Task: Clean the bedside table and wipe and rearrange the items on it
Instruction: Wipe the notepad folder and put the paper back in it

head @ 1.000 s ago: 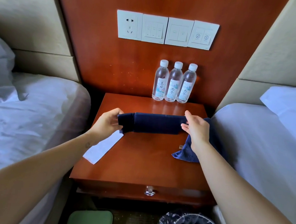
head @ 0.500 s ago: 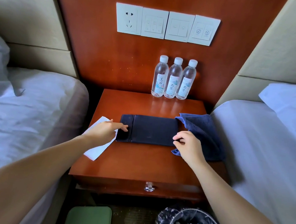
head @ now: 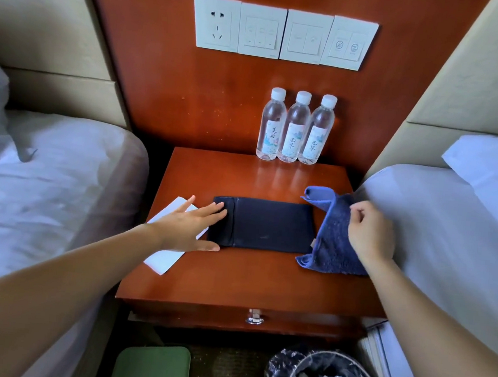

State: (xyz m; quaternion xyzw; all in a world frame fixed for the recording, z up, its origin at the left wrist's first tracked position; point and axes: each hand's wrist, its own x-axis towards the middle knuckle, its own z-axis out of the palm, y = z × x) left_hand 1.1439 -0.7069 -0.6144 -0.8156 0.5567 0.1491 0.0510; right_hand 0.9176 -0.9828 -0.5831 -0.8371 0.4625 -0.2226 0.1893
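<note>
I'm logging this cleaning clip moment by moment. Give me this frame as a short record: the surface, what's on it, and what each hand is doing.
surface: wooden bedside table, between two beds
back edge: three water bottles, upright in a row, caps on
centre: dark flat case, lying flat
left hand: fingers straight, fingertips at the case's left end, above a white paper
right hand: grips the blue cloth at the case's right end
floor: lined waste bin
</note>
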